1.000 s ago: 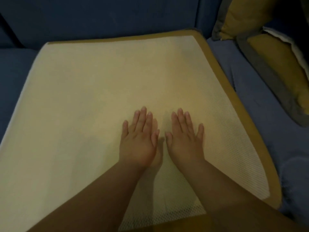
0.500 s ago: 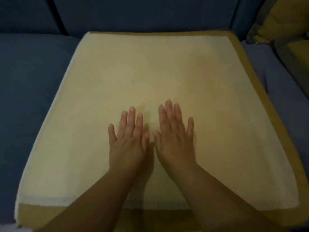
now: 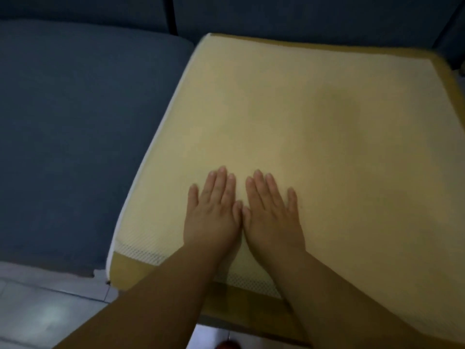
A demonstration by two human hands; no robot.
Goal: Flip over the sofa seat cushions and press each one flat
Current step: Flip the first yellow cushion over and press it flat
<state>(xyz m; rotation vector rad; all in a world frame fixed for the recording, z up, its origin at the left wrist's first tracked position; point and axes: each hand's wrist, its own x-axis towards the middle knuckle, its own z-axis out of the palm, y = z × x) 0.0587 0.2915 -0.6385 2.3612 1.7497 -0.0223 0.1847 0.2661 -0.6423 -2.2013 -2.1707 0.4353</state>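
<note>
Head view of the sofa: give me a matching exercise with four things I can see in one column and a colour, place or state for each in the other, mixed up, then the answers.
Column one
1. flipped cushion
2. blue cushion
3. left hand
4. floor

Column two
A. pale tiles at the lower left corner
B. dark cover facing up, just left of the yellow one
C. lies flat with straight fingers, pressing on the mesh
D. pale yellow mesh side up with a mustard border

Pairs: 1-D, 2-B, 3-C, 4-A

Pale tiled floor (image 3: 37, 311) at lower left; dark blue backrest (image 3: 302, 16) behind.
</note>
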